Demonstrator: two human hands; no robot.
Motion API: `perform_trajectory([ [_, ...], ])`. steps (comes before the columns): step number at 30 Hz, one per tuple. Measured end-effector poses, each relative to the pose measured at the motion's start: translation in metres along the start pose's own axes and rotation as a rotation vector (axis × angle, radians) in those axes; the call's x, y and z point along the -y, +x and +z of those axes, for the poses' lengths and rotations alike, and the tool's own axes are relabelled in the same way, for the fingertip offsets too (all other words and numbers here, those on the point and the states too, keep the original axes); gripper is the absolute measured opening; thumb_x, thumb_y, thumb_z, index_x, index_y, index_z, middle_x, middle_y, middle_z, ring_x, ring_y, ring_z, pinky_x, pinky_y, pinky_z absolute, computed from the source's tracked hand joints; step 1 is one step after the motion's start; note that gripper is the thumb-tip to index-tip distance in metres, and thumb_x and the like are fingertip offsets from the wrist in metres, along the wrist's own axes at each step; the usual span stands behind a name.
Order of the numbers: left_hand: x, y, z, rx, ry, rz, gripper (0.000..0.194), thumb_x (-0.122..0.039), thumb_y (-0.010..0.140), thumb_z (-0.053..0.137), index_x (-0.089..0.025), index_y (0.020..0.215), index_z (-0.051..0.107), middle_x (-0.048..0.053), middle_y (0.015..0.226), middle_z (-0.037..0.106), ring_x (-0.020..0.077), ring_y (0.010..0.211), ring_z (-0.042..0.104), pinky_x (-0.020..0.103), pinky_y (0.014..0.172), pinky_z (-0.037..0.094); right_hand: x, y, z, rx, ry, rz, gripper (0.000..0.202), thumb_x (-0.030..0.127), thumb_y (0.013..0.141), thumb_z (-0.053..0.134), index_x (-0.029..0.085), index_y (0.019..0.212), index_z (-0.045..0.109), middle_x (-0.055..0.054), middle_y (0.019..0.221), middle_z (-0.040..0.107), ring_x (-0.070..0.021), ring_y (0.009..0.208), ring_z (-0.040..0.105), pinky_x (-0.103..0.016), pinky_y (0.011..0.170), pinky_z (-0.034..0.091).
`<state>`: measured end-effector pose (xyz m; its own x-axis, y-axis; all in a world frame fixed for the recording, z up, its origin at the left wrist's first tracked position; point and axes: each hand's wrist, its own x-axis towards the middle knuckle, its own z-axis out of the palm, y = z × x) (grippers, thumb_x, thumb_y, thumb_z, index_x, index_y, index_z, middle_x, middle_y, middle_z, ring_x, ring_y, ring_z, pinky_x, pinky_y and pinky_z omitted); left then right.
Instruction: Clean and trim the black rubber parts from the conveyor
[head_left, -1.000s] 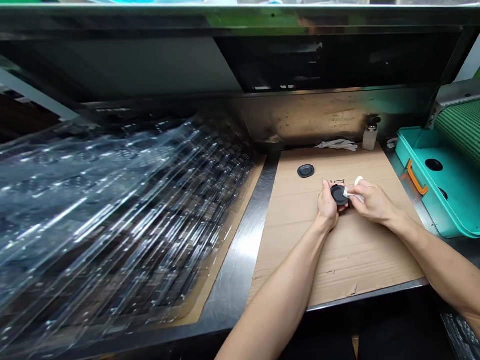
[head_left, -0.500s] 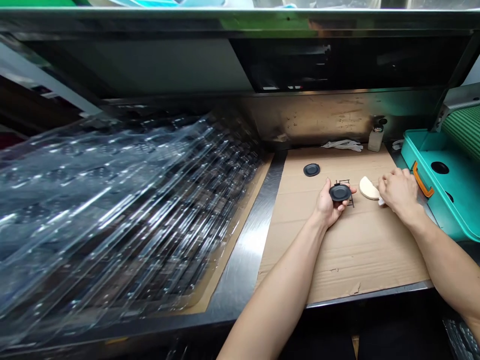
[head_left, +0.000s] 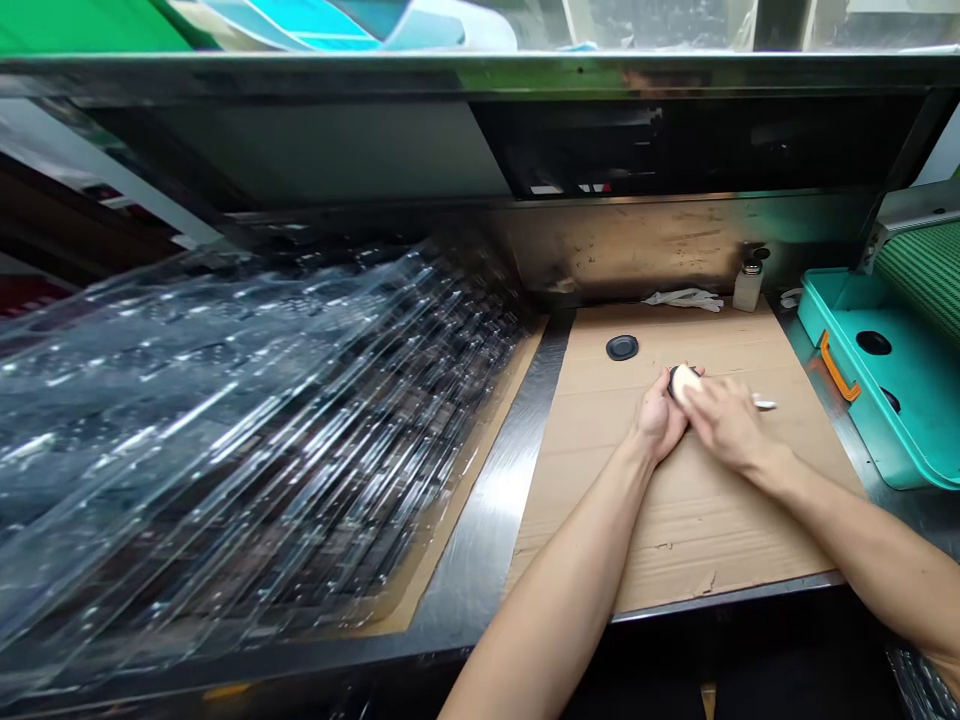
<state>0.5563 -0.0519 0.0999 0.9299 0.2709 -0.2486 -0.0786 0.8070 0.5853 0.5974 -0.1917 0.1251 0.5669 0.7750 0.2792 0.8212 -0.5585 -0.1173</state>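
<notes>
My left hand [head_left: 655, 422] is closed around a small black round plastic part [head_left: 671, 378], only the edge of which shows. Against its face lies a cream-coloured sponge pad [head_left: 683, 384], pinched in my right hand [head_left: 724, 422], whose fingers are slightly blurred. Both hands meet over the cardboard sheet [head_left: 675, 540]. Another black round part [head_left: 622, 347] lies flat farther back on the cardboard. Just beyond my right knuckles rests a small white object [head_left: 765, 403], partly hidden by the hand.
Stacked clear plastic trays [head_left: 262, 440] fill the left side. At the right stands a teal bin [head_left: 911, 440] with an orange handle and black round pieces inside. A glass bottle [head_left: 748, 287] and white gloves [head_left: 684, 299] sit along the back wall.
My right hand has picked up the sponge pad from the cardboard and moved left, onto the black part in my left hand. The left hand stays nearly in place.
</notes>
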Motion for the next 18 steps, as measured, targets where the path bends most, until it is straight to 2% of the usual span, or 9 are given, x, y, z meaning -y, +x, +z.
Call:
perform_trajectory([
  [2, 0.002, -0.001, 0.0, 0.027, -0.01, -0.02, 0.038, -0.038, 0.107, 0.037, -0.014, 0.111, 0.066, 0.015, 0.117, 0.074, 0.025, 0.115, 0.069, 0.042, 0.105, 0.053, 0.012, 0.0, 0.001, 0.028, -0.033, -0.044, 0.043, 0.031, 0.105, 0.039, 0.02, 0.14, 0.062, -0.016, 0.134, 0.063, -0.031, 0.112, 0.049, -0.044, 0.093, 0.035],
  [4, 0.003, -0.003, 0.0, 0.018, -0.003, -0.017, 0.038, -0.036, 0.107, 0.036, -0.014, 0.107, 0.068, 0.014, 0.116, 0.075, 0.0255, 0.119, 0.067, 0.043, 0.108, 0.052, 0.017, 0.002, 0.0, 0.026, -0.068, 0.027, 0.044, 0.027, 0.103, 0.041, 0.018, 0.14, 0.063, -0.019, 0.131, 0.064, -0.0319, 0.11, 0.048, -0.044, 0.093, 0.035],
  [6, 0.003, -0.003, 0.001, 0.011, -0.002, -0.025, 0.039, -0.035, 0.107, 0.036, -0.014, 0.106, 0.069, 0.013, 0.116, 0.075, 0.0254, 0.121, 0.066, 0.044, 0.109, 0.051, 0.017, 0.003, 0.0, 0.025, -0.081, 0.06, 0.044, 0.025, 0.102, 0.042, 0.017, 0.139, 0.063, -0.02, 0.127, 0.065, -0.032, 0.108, 0.048, -0.045, 0.093, 0.035],
  [9, 0.003, -0.003, 0.002, 0.031, -0.01, -0.045, 0.04, -0.035, 0.106, 0.036, -0.013, 0.103, 0.069, 0.015, 0.117, 0.075, 0.0255, 0.122, 0.066, 0.044, 0.111, 0.05, 0.013, 0.003, 0.0, 0.025, -0.083, 0.009, 0.045, 0.023, 0.101, 0.041, 0.017, 0.139, 0.063, -0.019, 0.128, 0.064, -0.0315, 0.109, 0.048, -0.045, 0.096, 0.035],
  [12, 0.002, -0.001, 0.002, -0.008, -0.002, -0.018, 0.04, -0.034, 0.107, 0.035, -0.013, 0.102, 0.069, 0.015, 0.117, 0.075, 0.0251, 0.121, 0.067, 0.043, 0.109, 0.051, 0.006, 0.003, 0.0, -0.002, -0.074, 0.074, 0.043, 0.024, 0.1, 0.043, 0.019, 0.137, 0.065, -0.018, 0.128, 0.063, -0.0325, 0.109, 0.048, -0.047, 0.096, 0.037],
  [15, 0.0, 0.002, 0.0, -0.008, 0.019, 0.001, 0.043, -0.036, 0.108, 0.033, -0.013, 0.104, 0.069, 0.015, 0.116, 0.075, 0.0258, 0.122, 0.066, 0.044, 0.106, 0.053, 0.0, 0.002, 0.0, -0.082, 0.04, 0.067, 0.041, 0.028, 0.101, 0.044, 0.021, 0.135, 0.065, -0.017, 0.129, 0.06, -0.033, 0.115, 0.047, -0.047, 0.101, 0.039],
  [18, -0.001, 0.004, -0.003, 0.0, 0.022, 0.025, 0.044, -0.038, 0.108, 0.033, -0.014, 0.104, 0.07, 0.014, 0.114, 0.076, 0.0258, 0.121, 0.067, 0.044, 0.105, 0.053, -0.005, 0.0, -0.001, -0.078, 0.268, 0.045, 0.054, 0.026, 0.094, 0.051, 0.017, 0.147, 0.053, -0.017, 0.126, 0.058, -0.0283, 0.109, 0.054, -0.041, 0.096, 0.047],
])
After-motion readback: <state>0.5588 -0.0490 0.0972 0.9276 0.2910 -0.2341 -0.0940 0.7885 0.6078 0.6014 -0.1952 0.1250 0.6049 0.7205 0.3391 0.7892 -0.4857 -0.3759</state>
